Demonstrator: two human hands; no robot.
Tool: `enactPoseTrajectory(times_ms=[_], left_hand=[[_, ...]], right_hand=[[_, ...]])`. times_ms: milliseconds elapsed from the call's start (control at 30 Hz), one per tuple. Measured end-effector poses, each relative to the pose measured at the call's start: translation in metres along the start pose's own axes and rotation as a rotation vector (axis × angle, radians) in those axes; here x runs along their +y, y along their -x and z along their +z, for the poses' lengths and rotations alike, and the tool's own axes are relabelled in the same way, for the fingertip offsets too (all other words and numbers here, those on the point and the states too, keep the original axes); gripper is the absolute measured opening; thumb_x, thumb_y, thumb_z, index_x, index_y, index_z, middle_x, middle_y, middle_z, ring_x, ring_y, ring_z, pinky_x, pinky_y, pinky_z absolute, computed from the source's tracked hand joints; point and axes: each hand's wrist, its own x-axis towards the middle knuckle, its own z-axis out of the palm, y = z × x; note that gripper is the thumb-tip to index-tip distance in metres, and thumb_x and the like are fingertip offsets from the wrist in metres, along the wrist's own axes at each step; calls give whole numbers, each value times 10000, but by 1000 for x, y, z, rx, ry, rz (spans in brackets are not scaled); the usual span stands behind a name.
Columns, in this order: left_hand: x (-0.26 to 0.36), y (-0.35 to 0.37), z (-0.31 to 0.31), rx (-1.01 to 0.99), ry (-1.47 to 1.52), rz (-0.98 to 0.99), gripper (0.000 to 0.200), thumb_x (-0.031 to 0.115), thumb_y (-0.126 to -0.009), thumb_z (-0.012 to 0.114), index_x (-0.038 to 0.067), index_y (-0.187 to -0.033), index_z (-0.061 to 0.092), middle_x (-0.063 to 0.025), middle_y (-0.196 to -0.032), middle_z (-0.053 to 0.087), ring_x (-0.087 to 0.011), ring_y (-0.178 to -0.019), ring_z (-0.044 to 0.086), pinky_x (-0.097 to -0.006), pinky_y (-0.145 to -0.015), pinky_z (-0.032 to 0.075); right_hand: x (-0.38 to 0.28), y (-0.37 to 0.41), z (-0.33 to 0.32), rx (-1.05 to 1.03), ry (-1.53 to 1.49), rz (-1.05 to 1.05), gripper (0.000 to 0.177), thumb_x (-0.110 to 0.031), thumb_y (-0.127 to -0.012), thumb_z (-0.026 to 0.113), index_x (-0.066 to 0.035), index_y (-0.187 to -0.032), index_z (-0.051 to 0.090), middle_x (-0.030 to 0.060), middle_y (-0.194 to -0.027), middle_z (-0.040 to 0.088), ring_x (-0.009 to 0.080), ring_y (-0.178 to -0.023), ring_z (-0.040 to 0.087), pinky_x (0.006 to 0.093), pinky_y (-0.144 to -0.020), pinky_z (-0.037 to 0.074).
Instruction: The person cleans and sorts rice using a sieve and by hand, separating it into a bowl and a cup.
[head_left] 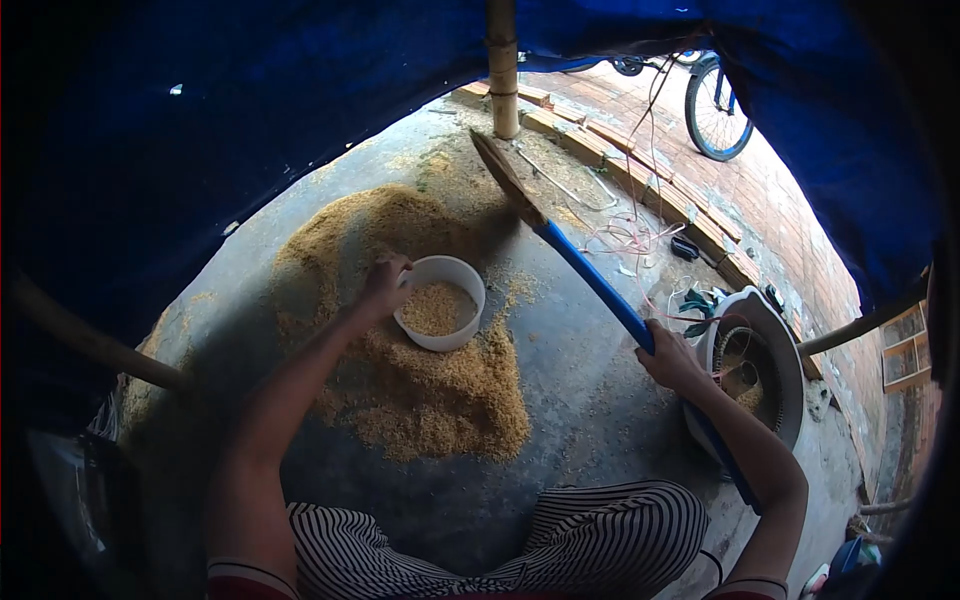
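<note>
My left hand (385, 284) is closed on the rim of a white round tub (463, 331), which rests amid the grain on the floor. Yellowish grain (450, 410) lies inside the tub and is spread all around it. In my right hand (675, 357) is a blue-handled shovel (600, 284), with my fingers wrapped round the shaft. Its flat brown blade points up and away, above the floor beyond the grain. The lower shaft passes behind my right forearm.
A large white basin (792, 340) with a round insert and some grain stands at the right. Bricks (640, 180) line the floor's edge, near loose wires and a bamboo post (503, 70). Blue tarpaulin (300, 70) hangs overhead. A bicycle wheel (718, 110) is outside.
</note>
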Motion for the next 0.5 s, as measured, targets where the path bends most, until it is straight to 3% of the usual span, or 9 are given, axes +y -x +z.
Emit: enactPoseTrajectory(times_ms=[67, 133, 233, 400, 500], left_hand=[[-37, 12, -12, 39, 10, -10, 231, 76, -673, 613, 6, -893, 603, -191, -914, 601, -320, -872, 586, -395, -775, 472], [-66, 20, -18, -24, 18, -259, 200, 90, -668, 611, 4, -848, 611, -177, -844, 618, -308, -828, 600, -395, -749, 480], [-87, 29, -27, -57, -66, -364, 202, 102, -659, 607, 5, -836, 609, -166, -829, 622, -305, -807, 606, -392, -723, 488], [-100, 36, -33, -113, -140, -325, 204, 105, -643, 617, 7, -821, 608, -161, -813, 622, -296, -796, 608, -380, -709, 490], [-102, 35, -36, -113, -96, -348, 203, 106, -653, 614, 6, -830, 605, -165, -823, 619, -295, -807, 606, -381, -715, 488]], right_hand=[[-8, 11, 5, -1, 78, 19, 390, -184, -773, 571, -1, -1100, 465, 232, -816, 595, 376, -824, 594, 462, -762, 445], [-27, 21, 7, -134, 177, 104, 376, -174, -786, 558, -6, -1103, 448, 229, -828, 599, 389, -814, 592, 477, -750, 443], [-39, 30, 6, -143, 129, 5, 421, -170, -789, 565, -6, -1150, 422, 231, -803, 599, 393, -793, 594, 469, -728, 447], [-69, 27, -26, -205, 47, -95, 457, -185, -792, 579, -17, -1185, 415, 225, -776, 603, 389, -770, 598, 461, -709, 451], [-79, -11, -30, -32, 189, -177, 455, -202, -796, 591, -47, -1188, 420, 210, -781, 614, 392, -725, 600, 469, -685, 458]])
